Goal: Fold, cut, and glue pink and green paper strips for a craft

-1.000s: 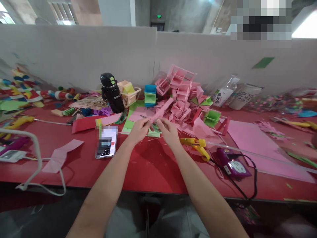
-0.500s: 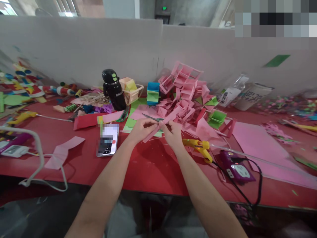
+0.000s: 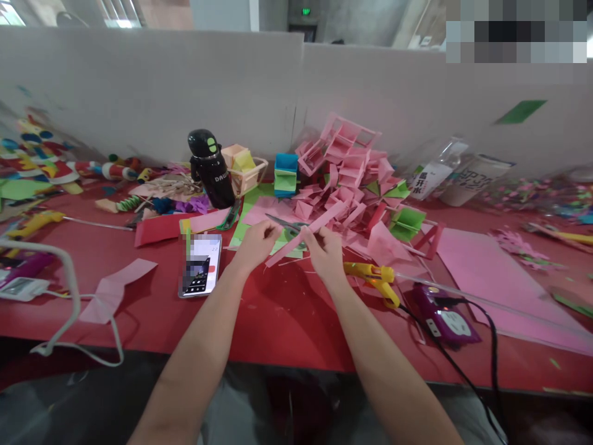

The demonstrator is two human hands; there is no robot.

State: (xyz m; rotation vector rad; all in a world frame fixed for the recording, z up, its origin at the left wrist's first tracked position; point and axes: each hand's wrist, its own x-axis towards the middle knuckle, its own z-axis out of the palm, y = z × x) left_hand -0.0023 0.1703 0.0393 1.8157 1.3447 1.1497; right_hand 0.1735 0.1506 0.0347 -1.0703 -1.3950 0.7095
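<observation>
A long pink paper strip (image 3: 283,250) slants across the space in front of me. My right hand (image 3: 325,248) pinches it near its middle between thumb and fingers. My left hand (image 3: 257,243) is just left of the strip, apart from it, with its thumb and fingers pressed together. Whether anything small sits in that pinch is hidden. Behind the strip, scissors (image 3: 280,221) lie on green and pink paper sheets, their blades pointing left. Beyond my hands rises a heap of pink folded-paper pieces (image 3: 349,167), with a blue-and-green paper box (image 3: 286,175) beside it.
A yellow glue gun (image 3: 370,273) lies right of my right hand, near a purple power box (image 3: 445,314) with a black cord. Left are a phone (image 3: 202,266) and a black bottle (image 3: 212,170). A large pink sheet (image 3: 500,278) covers part of the right side.
My left hand has let go of the pink strip and moved a little left. My right hand still holds the strip, which has hardly shifted.
</observation>
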